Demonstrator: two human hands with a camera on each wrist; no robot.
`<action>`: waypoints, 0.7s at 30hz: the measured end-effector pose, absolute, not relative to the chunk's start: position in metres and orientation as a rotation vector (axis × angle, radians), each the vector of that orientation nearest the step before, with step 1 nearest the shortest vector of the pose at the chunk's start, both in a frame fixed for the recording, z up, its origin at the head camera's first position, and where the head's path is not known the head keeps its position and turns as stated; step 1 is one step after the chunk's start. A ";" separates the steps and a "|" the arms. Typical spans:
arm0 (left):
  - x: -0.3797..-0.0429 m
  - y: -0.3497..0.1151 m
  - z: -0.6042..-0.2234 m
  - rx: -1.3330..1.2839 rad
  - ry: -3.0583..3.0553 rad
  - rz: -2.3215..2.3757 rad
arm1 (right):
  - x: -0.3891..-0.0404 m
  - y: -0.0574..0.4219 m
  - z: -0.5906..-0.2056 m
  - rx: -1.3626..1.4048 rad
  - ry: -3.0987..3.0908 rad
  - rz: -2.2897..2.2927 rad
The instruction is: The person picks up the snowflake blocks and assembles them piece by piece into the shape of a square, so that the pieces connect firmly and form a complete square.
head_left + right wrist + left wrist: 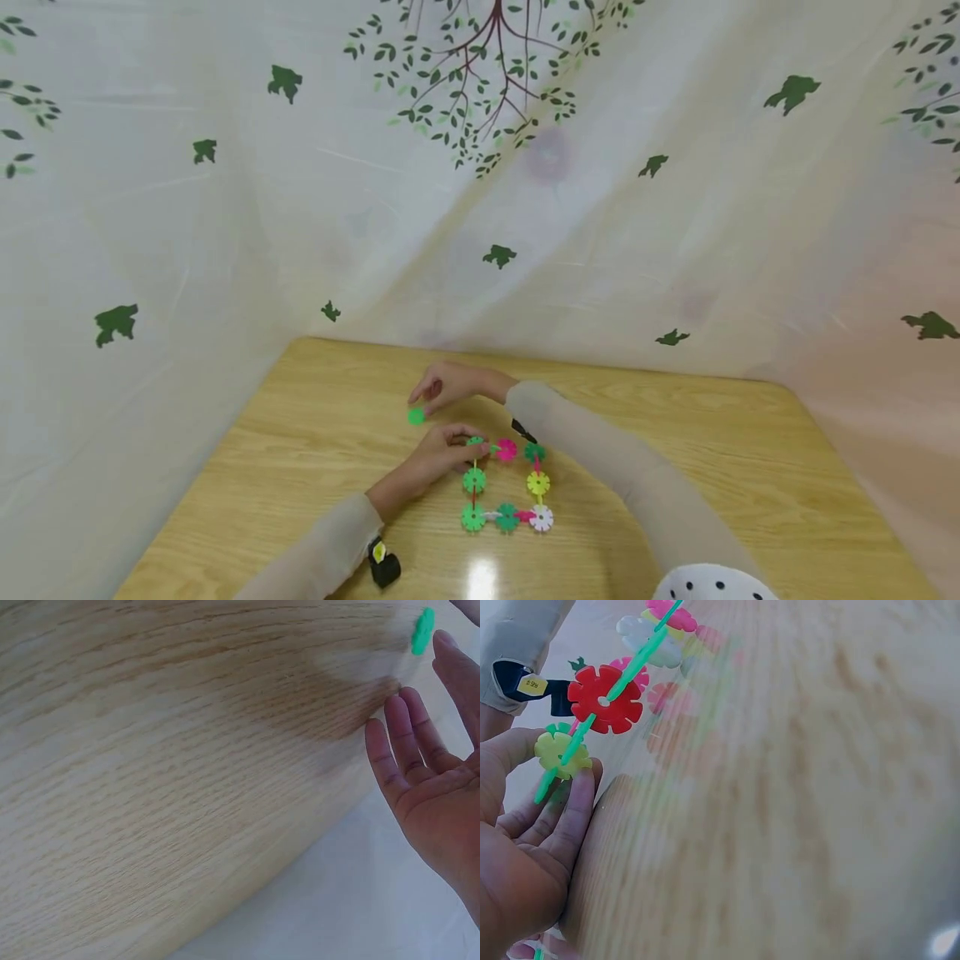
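Interlocking plastic snowflake discs form a chain around three sides and part of a fourth, in green, yellow, white and pink. My left hand (442,452) pinches its upper left corner between thumb and fingers, at a yellow-green disc (555,755). Beside that corner is a pink disc (507,450); a teal disc (534,452) tops the right side. A red disc (605,700) stands edge-joined between green ones in the left wrist view. Farther back, my right hand (452,384) reaches to a single green disc (423,631), thumb and forefinger beside it, other fingers loosely extended.
The wooden table (315,450) carries the chain near its middle. A pale curtain (420,208) printed with leaves hangs behind its back edge. Black straps with devices (384,565) sit on both wrists. The right forearm (615,458) crosses above the table's right part.
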State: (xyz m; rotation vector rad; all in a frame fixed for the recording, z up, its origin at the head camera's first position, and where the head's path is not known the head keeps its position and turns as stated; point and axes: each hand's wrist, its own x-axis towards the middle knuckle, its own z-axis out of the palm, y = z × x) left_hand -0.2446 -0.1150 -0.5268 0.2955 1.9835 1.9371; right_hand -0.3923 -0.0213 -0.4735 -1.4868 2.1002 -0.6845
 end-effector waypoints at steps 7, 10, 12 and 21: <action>-0.246 -0.113 -0.526 0.276 1.988 1.930 | -0.389 -0.025 -0.479 -1.494 2.201 -0.593; -0.246 -0.113 -0.526 0.277 1.995 1.923 | -0.387 -0.026 -0.479 -1.487 2.244 -0.572; -0.246 -0.114 -0.525 0.284 2.011 1.914 | -0.386 -0.025 -0.478 -1.478 2.254 -0.577; -0.245 -0.112 -0.523 0.272 2.008 1.924 | -0.395 -0.001 -0.478 -1.435 2.228 -0.726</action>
